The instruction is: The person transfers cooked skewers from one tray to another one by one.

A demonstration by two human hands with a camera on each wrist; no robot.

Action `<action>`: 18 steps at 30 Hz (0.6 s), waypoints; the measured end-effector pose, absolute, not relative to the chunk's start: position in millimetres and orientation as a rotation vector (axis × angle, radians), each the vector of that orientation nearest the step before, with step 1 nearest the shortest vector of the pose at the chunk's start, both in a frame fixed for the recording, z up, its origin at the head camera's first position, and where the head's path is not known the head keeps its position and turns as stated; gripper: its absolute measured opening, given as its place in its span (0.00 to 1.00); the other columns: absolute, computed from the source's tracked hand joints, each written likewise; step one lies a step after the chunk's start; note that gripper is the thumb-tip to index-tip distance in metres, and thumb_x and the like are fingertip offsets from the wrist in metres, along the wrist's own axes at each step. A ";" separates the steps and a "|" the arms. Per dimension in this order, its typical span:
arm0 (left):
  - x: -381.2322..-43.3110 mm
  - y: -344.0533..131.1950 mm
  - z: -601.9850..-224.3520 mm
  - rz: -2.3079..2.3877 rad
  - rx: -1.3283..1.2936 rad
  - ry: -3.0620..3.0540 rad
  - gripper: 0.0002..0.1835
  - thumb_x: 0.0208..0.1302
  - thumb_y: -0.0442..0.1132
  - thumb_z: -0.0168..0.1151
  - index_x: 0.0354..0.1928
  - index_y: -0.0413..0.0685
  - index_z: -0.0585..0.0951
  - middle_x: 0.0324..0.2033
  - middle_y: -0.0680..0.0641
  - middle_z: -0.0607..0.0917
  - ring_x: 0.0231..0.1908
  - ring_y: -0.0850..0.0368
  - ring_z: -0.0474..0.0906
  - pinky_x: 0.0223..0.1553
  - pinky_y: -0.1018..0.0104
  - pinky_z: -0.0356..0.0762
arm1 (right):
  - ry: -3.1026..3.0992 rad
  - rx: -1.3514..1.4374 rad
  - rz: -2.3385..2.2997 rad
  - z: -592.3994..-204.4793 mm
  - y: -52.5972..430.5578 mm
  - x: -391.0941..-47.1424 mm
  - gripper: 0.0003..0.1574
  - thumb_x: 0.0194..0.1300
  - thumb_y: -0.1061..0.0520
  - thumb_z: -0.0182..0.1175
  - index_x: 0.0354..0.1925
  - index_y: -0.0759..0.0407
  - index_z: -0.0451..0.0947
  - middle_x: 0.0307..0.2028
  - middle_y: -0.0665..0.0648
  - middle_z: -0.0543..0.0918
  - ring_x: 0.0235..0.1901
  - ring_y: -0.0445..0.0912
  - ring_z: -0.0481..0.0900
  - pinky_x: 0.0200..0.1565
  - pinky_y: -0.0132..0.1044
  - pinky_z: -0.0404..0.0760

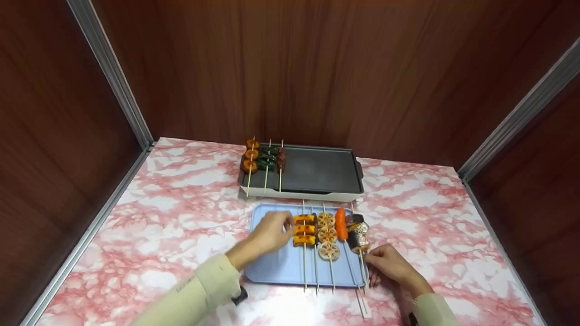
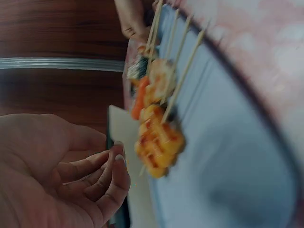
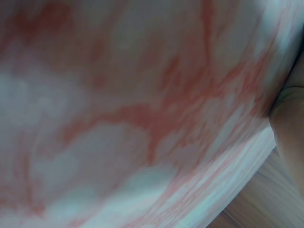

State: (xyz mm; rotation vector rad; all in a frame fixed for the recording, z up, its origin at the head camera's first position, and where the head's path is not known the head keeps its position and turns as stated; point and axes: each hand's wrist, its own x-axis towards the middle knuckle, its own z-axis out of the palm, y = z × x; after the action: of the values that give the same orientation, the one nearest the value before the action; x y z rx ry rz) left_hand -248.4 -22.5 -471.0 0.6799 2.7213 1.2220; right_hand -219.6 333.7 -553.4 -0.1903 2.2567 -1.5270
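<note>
While I watch through the head camera, the person's left hand point(image 1: 272, 232) sits over the tray point(image 1: 275, 270), just beside the yellow skewer point(image 1: 304, 229). In the left wrist view I see its fingers relaxed and loosely curled, with a small gap between the fingertips and the yellow pieces. The right hand point(image 1: 390, 263) is at the tray's right edge, its fingertips close by the stick of the dark and silvery skewer point(image 1: 358, 236); I cannot tell whether they pinch that stick. My right wrist view is blurred and shows mostly table, so it does not settle this.

Five skewers lie side by side on the pale blue tray, sticks toward the person and past its near edge. From left to right I count the yellow one, a thin dark skewer point(image 1: 316, 219) partly hidden beside it, the lotus root skewer point(image 1: 327, 235), the orange sausage point(image 1: 341, 224) and the dark and silvery one.

Beyond the tray stands a grill point(image 1: 321, 170). Across its left end I see orange slices point(image 1: 250, 155), green peppers point(image 1: 268, 157) and reddish-brown meat point(image 1: 281, 160), each on a stick. Everything stands on a red-and-white marbled table point(image 1: 181, 194), with a wooden wall point(image 1: 290, 68) behind.
</note>
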 end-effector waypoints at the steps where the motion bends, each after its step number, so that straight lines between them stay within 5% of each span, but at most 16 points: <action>1: -252.6 -23.3 -464.5 1.228 0.671 2.737 0.05 0.65 0.28 0.62 0.41 0.34 0.83 0.33 0.44 0.85 0.33 0.51 0.80 0.38 0.62 0.82 | 2.252 -0.190 -1.529 -553.4 333.8 -219.5 0.18 0.71 0.62 0.57 0.31 0.77 0.82 0.16 0.57 0.82 0.12 0.40 0.79 0.18 0.33 0.79; 9: -300.2 -20.9 -431.0 1.280 0.391 2.826 0.16 0.66 0.33 0.64 0.53 0.32 0.78 0.46 0.36 0.80 0.48 0.42 0.77 0.53 0.52 0.78 | 2.281 -0.204 -1.524 -552.6 335.9 -221.4 0.18 0.72 0.62 0.56 0.31 0.77 0.83 0.16 0.57 0.82 0.12 0.40 0.78 0.18 0.33 0.79; 18: -349.6 -18.3 -436.5 1.205 0.095 2.830 0.27 0.71 0.39 0.62 0.64 0.27 0.72 0.61 0.31 0.75 0.64 0.37 0.72 0.65 0.50 0.71 | 2.272 -0.192 -1.537 -554.3 334.6 -219.1 0.17 0.71 0.63 0.56 0.31 0.76 0.83 0.15 0.56 0.81 0.11 0.39 0.76 0.17 0.32 0.77</action>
State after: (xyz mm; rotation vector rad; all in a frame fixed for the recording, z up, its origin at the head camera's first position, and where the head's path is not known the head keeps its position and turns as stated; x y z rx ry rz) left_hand -349.6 -18.3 -436.5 0.0951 2.8300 1.2053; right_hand -219.1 334.6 -554.3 -0.1916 2.2724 -1.5367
